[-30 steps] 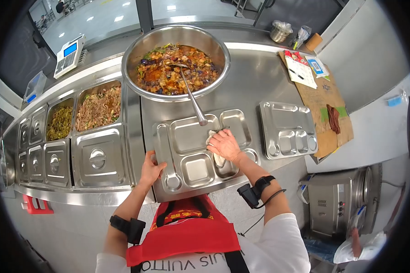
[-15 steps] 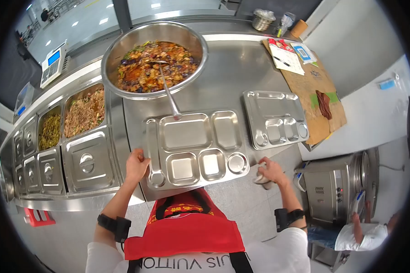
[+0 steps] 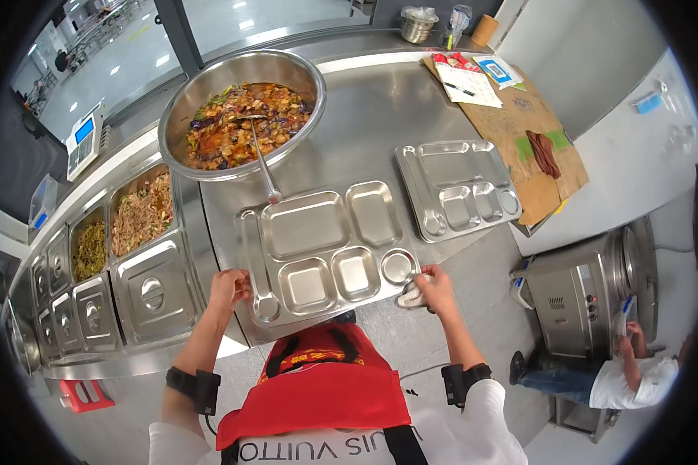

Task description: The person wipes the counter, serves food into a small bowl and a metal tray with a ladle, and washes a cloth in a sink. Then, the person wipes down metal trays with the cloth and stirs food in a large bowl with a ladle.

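Observation:
A steel compartment tray [image 3: 306, 225] lies in front of me at the counter's front edge. My left hand [image 3: 229, 290] is at its left rim, fingers curled against the edge. At the tray's front right corner, beside the round hollow, is my right hand [image 3: 436, 290], closed on a greyish-white cloth [image 3: 412, 297] bunched below its fingers. Behind the tray stands a large steel bowl [image 3: 310, 136] of stewed vegetables, with a long-handled ladle [image 3: 262, 159] resting in it. The ladle's handle end reaches the tray's back rim.
More compartment trays [image 3: 459, 172] sit stacked to the right. Food pans with lids [image 3: 151, 291] line the left, beside a scale [image 3: 87, 139]. Cardboard [image 3: 520, 116] bears a notepad [image 3: 469, 84] and a brown cloth [image 3: 544, 155]. A person [image 3: 620, 380] is at a steel machine [image 3: 574, 302] on the right.
My right hand has moved left with the cloth to the tray's right corner. My left hand stays by the left rim. The view has shifted somewhat.

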The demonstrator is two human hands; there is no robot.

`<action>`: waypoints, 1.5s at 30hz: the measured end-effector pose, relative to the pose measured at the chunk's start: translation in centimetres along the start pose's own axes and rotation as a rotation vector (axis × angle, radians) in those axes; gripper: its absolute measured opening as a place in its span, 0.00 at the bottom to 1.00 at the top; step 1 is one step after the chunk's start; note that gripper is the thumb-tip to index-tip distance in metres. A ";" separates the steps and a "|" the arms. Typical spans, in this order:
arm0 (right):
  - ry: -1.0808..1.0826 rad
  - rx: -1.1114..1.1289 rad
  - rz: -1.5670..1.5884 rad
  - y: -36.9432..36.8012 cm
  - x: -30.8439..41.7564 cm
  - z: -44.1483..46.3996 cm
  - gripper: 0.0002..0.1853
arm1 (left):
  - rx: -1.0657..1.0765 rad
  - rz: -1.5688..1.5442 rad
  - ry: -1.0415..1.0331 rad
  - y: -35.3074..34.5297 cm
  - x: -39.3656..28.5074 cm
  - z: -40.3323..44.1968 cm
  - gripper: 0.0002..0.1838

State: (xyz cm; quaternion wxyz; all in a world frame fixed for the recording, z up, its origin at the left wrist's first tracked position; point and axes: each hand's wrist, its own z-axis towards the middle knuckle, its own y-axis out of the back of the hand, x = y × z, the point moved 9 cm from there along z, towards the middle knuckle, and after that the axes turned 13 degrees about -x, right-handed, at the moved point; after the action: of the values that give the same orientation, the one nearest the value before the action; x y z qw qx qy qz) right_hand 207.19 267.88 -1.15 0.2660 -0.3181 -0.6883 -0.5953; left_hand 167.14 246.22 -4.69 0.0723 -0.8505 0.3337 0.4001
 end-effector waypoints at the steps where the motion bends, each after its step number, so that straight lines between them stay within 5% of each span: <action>1: 0.058 -0.033 -0.021 0.2 0.6 -0.1 0.17 | 0.058 -0.048 0.032 -0.5 0.2 0.0 0.12; 7: -0.002 -0.041 0.112 -0.1 -0.4 -0.4 0.18 | -0.278 0.173 -0.195 1.4 -2.3 -1.7 0.15; 18: 0.071 0.002 -0.047 0.0 0.4 -0.2 0.16 | -0.160 0.063 -0.084 1.2 -1.0 -2.0 0.10; 24: -0.355 0.460 0.570 -1.9 -0.5 -1.3 0.09 | -0.024 -0.022 0.036 1.6 0.3 0.6 0.05; 25: -0.340 0.471 0.615 -1.8 -0.3 -1.2 0.09 | -0.008 -0.085 0.116 1.1 1.1 0.7 0.07; 30: -0.213 0.493 0.710 0.7 1.0 -0.5 0.08 | 0.107 -0.186 -0.111 -2.9 -2.6 -5.1 0.26; 33: -0.232 0.311 0.883 3.8 -0.1 0.3 0.09 | 0.085 -0.249 -0.135 -5.1 -2.1 -4.6 0.28; 38: -0.369 -0.189 1.106 8.6 -5.7 0.4 0.12 | 0.403 -0.386 -0.097 -18.2 -5.0 -5.9 0.28; 45: -0.415 -0.327 0.936 11.3 -12.4 -5.3 0.12 | 0.535 -0.462 -0.088 -34.0 -5.5 -5.5 0.28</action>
State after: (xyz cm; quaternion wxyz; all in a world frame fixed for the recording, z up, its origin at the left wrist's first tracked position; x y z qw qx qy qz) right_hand 223.76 262.14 -2.21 0.3081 -0.7392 -0.4094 -0.4371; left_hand 189.35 272.94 -1.87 0.3951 -0.8365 0.2221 0.3079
